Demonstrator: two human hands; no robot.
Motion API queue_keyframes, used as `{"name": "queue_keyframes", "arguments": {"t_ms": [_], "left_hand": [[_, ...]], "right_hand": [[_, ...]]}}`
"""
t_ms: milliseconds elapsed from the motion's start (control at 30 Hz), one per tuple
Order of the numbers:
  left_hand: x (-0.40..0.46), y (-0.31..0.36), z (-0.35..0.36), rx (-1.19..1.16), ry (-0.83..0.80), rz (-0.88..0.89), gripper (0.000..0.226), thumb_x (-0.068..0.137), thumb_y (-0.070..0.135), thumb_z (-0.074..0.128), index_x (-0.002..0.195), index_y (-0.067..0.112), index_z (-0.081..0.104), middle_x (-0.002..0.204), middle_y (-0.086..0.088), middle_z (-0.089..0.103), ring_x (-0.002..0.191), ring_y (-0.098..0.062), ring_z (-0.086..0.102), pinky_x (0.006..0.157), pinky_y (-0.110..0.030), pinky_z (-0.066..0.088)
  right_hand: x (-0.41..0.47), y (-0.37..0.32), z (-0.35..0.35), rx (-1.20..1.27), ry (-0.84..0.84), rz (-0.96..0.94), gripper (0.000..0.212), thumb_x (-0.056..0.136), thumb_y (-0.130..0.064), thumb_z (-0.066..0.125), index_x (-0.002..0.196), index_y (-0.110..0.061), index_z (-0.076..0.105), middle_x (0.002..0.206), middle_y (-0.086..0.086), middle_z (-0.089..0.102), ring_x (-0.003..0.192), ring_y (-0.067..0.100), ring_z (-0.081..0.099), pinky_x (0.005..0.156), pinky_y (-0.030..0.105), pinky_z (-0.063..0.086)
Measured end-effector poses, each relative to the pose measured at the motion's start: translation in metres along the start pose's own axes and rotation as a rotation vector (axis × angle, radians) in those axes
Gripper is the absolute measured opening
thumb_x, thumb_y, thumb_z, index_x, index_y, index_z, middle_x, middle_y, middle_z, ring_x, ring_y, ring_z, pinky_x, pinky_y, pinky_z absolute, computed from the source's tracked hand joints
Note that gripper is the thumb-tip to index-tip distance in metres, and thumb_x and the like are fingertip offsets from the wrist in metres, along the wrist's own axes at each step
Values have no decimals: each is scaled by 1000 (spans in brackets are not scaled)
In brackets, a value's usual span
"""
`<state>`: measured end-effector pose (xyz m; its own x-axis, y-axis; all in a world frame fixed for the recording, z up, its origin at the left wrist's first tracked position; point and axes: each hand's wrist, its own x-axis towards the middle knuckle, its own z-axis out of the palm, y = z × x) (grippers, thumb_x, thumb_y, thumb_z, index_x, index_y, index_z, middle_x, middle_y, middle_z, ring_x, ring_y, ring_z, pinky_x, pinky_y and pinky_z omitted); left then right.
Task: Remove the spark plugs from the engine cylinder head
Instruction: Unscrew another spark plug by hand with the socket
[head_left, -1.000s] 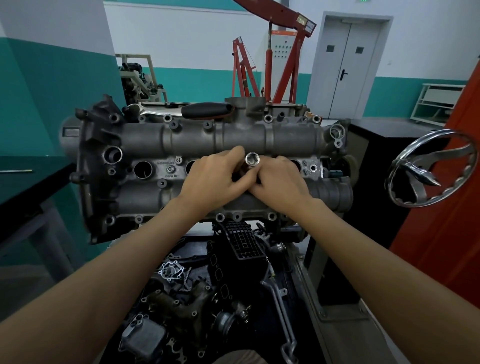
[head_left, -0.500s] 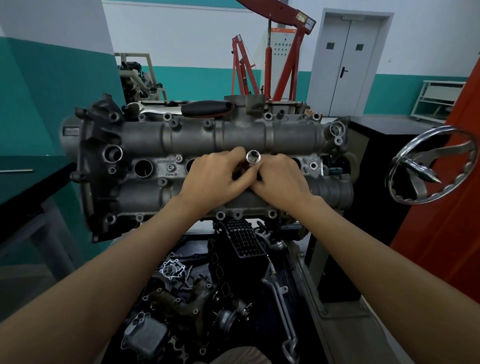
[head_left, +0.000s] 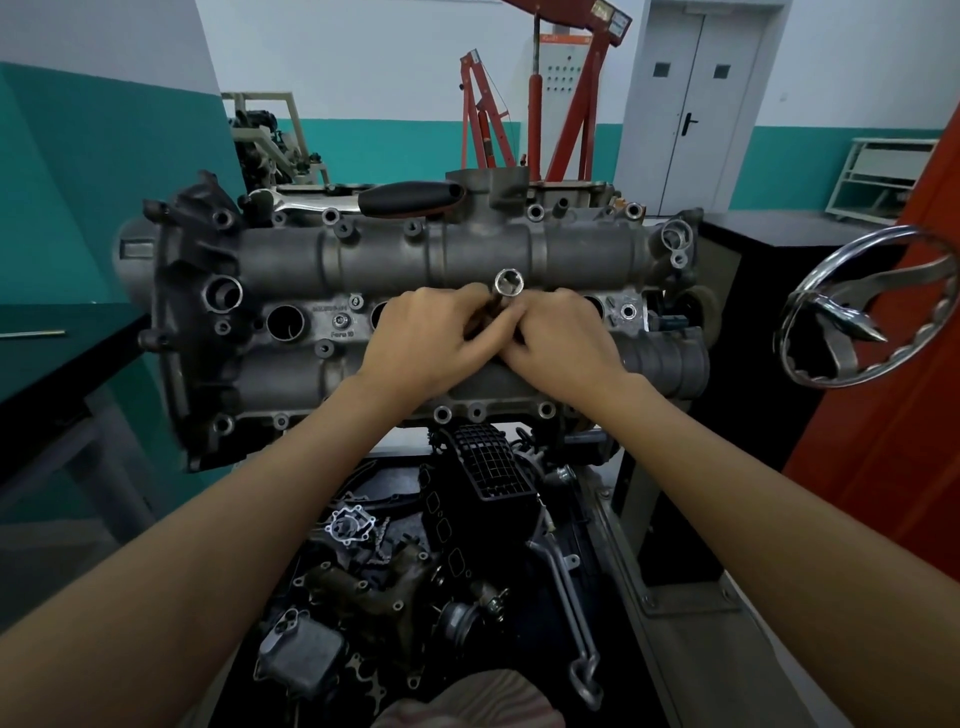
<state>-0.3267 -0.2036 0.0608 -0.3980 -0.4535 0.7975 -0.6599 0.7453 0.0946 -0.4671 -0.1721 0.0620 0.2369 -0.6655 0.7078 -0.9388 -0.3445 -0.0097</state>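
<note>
The engine cylinder head (head_left: 415, 291) is mounted on a stand at centre, its plug wells facing the camera; an open well (head_left: 284, 322) is seen at left. A chrome handwheel (head_left: 867, 312) is seen at right, a red engine crane (head_left: 545, 98) at far centre. Loose engine parts (head_left: 415, 571) are spread in a tray below, near. A black-handled tool (head_left: 410, 200) is laid along the head's far edge. Left hand (head_left: 431, 343) & right hand (head_left: 561, 338) are pressed together mid-head, both w/ grip curled round a spark plug socket (head_left: 509, 283), its open end pointing up. No spark plug itself can be made out.
</note>
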Motion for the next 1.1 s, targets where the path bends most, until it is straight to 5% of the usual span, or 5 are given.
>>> {"name": "queue_keyframes", "arguments": {"t_ms": [233,500,700,933,1100], "left_hand": [[1,0,1,-46,23,-22,39,89,37,48,58,32,26,46,14,32,45,-15,38,43,-22,20],[0,2,-1,-78,14,-2,45,86,54,39,57,20,42,49,4,44,47,-22,47,46,-29,31],[-1,3,-1,-64,44,28,41,84,42,35,85,9,59,66,-4,61,56,-26,55,49,-28,35],[0,-2,0,-65,17,4,60,85,55,35,56,7,56,45,-6,52,44,-23,49,47,-26,25],[-1,2,-3,-32,7,30,52,85,52,34,72,7,57,53,3,51,49,-20,51,46,-26,30]], "right_hand": [[1,1,2,33,-6,19,29,86,-38,49,90,-10,49,84,2,66,75,23,58,62,27,23],[0,-2,-2,29,18,-5,24,86,-24,57,77,-4,66,72,15,66,68,34,57,63,28,24],[2,1,0,40,-2,16,29,87,-33,48,100,-8,55,91,5,65,79,26,58,62,26,21],[2,-1,-2,53,-3,29,25,87,-30,55,81,-9,66,74,11,67,74,29,59,64,27,24],[0,-1,-2,39,15,21,19,87,-24,53,87,-8,63,80,9,67,72,29,56,62,25,18]]}}
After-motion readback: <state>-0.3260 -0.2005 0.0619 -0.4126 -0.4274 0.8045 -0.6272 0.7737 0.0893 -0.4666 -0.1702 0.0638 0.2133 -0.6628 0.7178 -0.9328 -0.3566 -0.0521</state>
